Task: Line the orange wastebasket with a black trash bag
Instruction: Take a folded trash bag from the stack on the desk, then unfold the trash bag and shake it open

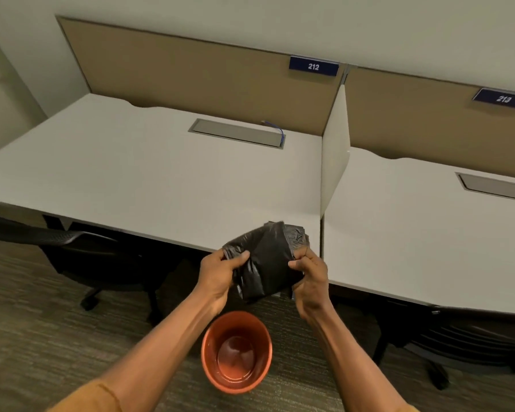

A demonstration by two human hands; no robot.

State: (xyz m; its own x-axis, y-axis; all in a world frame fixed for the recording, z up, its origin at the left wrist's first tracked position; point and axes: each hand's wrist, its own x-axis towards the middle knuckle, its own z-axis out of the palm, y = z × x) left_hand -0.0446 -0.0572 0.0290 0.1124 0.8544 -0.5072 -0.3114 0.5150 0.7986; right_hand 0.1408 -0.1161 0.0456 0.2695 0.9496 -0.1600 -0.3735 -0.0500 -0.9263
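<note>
1. While you pinch the black trash bag (265,260) w/ both hands, it hangs folded above the orange wastebasket (236,352), which sits bare on the carpet below, by the worktop (149,179) edge.
2. Left hand (217,275) fingers grip the left edge; right hand (309,275) fingers clamp the right edge.
3. Bag's prob. thin, light, slick, floppy — expect it to cling & slide.
4. Find the open hem, pinch one layer per hand, pull apart.

Even indoor light — soft focus, curved edges
</note>
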